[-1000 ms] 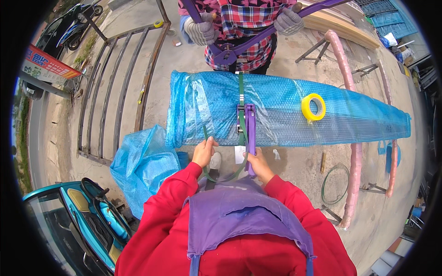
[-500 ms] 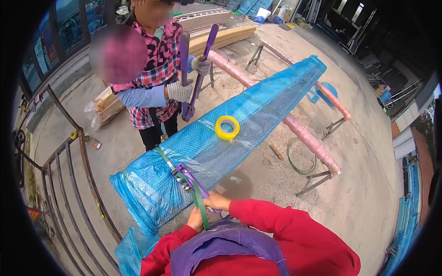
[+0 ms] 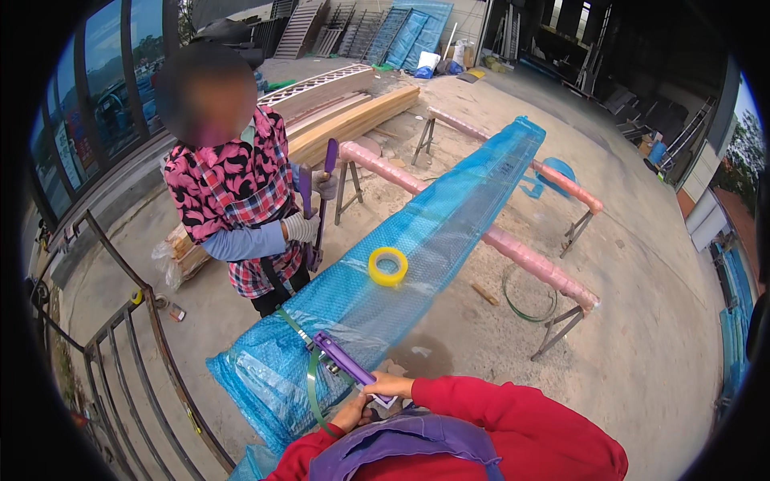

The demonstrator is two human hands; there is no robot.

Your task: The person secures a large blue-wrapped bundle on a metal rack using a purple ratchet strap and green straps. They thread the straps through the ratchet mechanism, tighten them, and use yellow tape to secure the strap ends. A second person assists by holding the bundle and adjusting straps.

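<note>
A long bundle in blue bubble wrap [image 3: 437, 228] stretches away from me, with a green strap [image 3: 311, 385] round its near end. On the strap sits a purple strapping tensioner [image 3: 345, 357], its handle pointing toward me. My right hand [image 3: 390, 382] is closed round that handle. Beside it, lower and to the left, my left hand [image 3: 353, 412] is closed near the handle's end and the strap's loose tail; what its fingers hold is hidden. A yellow tape roll [image 3: 388, 267] rests on top of the bundle. Across from me a co-worker's gloved hands hold a purple long-handled tool [image 3: 314, 200].
Pink-wrapped bars [image 3: 529, 255] on metal trestles [image 3: 557, 330] support the bundle. A metal railing [image 3: 140, 353] stands at the left. On the concrete lie a green strap coil [image 3: 525, 309] and a wood piece [image 3: 484, 293]. Timber beams [image 3: 353, 124] lie behind the co-worker.
My view has tilted up, showing more background. The tensioner's handle has swung to the right, and my right hand now shows clearly round it. The co-worker has lowered the long-handled tool, bringing its handles closer together.
</note>
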